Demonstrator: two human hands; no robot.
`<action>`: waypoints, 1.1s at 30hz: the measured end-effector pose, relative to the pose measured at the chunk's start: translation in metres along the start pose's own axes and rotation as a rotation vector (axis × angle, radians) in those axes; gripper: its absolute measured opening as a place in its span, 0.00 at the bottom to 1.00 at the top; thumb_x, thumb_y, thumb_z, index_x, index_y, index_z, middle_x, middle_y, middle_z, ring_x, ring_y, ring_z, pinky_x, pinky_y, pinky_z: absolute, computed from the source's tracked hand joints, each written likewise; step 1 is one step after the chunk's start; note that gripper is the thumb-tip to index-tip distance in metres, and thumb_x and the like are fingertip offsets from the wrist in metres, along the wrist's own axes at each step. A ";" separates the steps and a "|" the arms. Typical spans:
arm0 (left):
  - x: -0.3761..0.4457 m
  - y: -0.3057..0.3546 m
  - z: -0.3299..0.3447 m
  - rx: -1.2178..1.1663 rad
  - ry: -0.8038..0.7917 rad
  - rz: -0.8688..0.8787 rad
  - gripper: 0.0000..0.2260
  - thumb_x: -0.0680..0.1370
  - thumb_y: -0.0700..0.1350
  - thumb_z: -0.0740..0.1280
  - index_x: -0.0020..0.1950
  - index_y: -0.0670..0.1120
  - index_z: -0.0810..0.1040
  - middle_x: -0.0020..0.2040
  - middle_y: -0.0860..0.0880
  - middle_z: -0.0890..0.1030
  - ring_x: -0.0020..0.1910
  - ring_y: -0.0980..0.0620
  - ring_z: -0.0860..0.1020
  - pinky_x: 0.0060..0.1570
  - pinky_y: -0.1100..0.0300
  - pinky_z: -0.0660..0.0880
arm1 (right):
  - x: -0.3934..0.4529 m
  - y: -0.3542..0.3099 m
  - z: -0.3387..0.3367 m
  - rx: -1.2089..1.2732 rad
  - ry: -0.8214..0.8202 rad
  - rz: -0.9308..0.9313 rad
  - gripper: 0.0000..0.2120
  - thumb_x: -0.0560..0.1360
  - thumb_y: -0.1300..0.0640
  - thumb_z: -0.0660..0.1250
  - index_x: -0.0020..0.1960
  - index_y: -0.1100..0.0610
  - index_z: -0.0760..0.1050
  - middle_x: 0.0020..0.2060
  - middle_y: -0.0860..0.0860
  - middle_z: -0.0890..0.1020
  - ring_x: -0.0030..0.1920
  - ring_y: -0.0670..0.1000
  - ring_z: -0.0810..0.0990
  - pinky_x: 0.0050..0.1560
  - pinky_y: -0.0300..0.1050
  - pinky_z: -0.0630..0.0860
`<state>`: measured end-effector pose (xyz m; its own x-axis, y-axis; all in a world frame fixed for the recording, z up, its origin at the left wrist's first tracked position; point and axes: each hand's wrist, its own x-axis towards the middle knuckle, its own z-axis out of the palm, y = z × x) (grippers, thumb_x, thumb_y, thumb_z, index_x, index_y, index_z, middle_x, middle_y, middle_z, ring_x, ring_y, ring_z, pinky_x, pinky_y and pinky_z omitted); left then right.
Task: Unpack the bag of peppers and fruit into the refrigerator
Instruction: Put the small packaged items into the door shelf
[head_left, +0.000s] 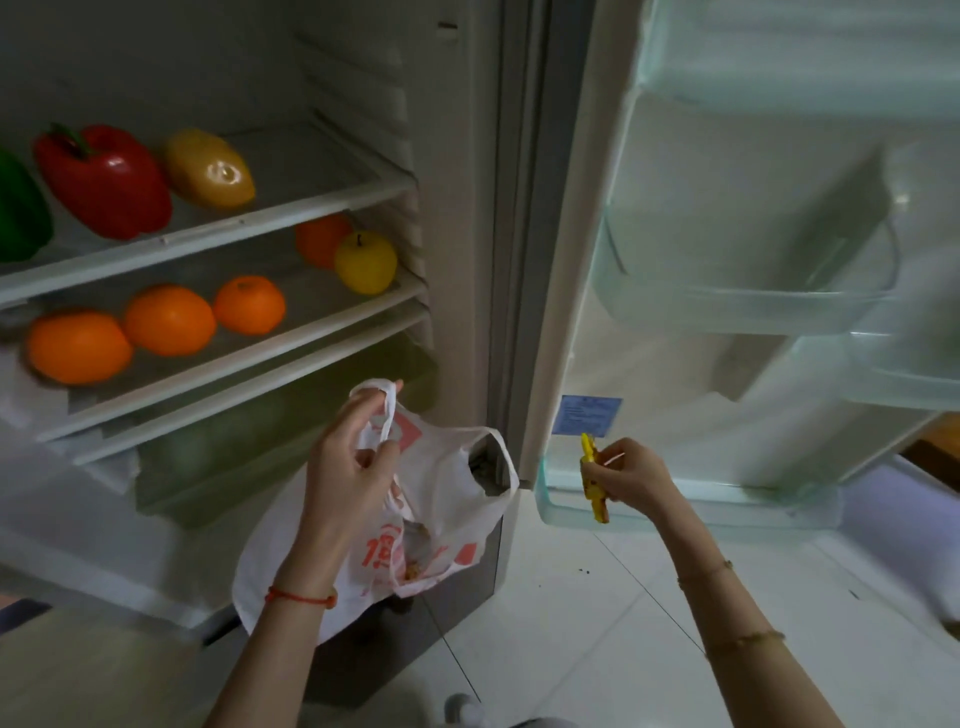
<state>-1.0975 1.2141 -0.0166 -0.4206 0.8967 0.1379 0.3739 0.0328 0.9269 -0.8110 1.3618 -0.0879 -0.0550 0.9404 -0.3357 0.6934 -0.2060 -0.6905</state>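
My left hand (353, 457) grips one handle of a white plastic bag (441, 499) with red print, held up in front of the open refrigerator. My right hand (628, 475) pinches a small yellow packet (592, 483) beside the bag, near the lowest door bin (675, 506). On the upper shelf (291, 208) lie a green pepper (18, 213), a red pepper (104, 179) and a yellow-orange pepper (210, 169). The shelf below carries three oranges (169, 319) in front, with a yellow apple (366, 262) and another orange (319, 239) at its right end.
The refrigerator door (727, 260) stands open to the right with clear door bins (753, 306). A crisper drawer (249, 447) with greenish shapes inside sits under the shelves. White tiled floor (597, 649) lies below; a wooden surface (78, 675) is at the lower left.
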 end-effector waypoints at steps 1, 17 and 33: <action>0.000 0.001 0.001 0.000 0.002 -0.004 0.21 0.78 0.35 0.64 0.67 0.54 0.74 0.54 0.49 0.80 0.36 0.54 0.81 0.28 0.66 0.76 | 0.005 0.001 0.001 -0.018 0.003 0.008 0.14 0.71 0.51 0.73 0.50 0.58 0.75 0.36 0.50 0.83 0.35 0.48 0.81 0.40 0.43 0.78; -0.001 -0.009 0.004 0.015 0.010 0.001 0.22 0.77 0.34 0.64 0.67 0.54 0.74 0.54 0.48 0.81 0.30 0.39 0.76 0.25 0.51 0.74 | 0.036 0.006 0.067 -0.273 -0.032 0.069 0.21 0.71 0.51 0.74 0.58 0.60 0.74 0.48 0.56 0.80 0.50 0.57 0.81 0.49 0.47 0.79; -0.011 -0.001 -0.019 -0.009 0.097 0.004 0.24 0.77 0.34 0.65 0.61 0.64 0.70 0.56 0.47 0.81 0.36 0.56 0.80 0.29 0.70 0.74 | -0.017 -0.071 0.026 -0.430 -0.024 -0.245 0.15 0.76 0.53 0.65 0.39 0.65 0.77 0.36 0.58 0.83 0.39 0.59 0.82 0.41 0.47 0.80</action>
<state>-1.1091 1.1955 -0.0125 -0.4972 0.8500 0.1740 0.3679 0.0250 0.9295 -0.8783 1.3537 -0.0503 -0.2666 0.9395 -0.2149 0.8912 0.1554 -0.4262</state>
